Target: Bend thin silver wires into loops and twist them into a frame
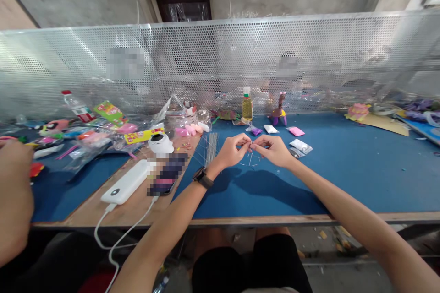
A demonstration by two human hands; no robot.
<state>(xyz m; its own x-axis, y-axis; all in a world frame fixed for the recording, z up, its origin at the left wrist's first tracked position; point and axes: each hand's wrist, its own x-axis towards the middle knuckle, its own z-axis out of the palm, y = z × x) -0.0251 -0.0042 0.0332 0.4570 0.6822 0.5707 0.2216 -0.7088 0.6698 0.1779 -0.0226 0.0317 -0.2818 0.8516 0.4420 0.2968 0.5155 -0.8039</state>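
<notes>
Above the blue table mat (350,165), my left hand (235,150) and my right hand (273,149) meet fingertip to fingertip, both pinched closed. A thin metal wire (250,159) shows at and just below the fingertips; how much of it each hand grips is partly hidden. A bundle of straight metal wires (211,146) lies left of my left hand, which wears a dark watch (202,177) on its wrist. Beyond my hands are small packets: a purple one (254,130), a white one (271,129), a pink one (296,131) and a clear one (301,146).
A white power bank (125,182) with cables, a phone (168,174) and a white device (161,144) lie to the left. A yellow bottle (246,105) and an animal figure (280,111) stand before the perforated metal screen (199,64). Another person's arm (15,197) is at far left.
</notes>
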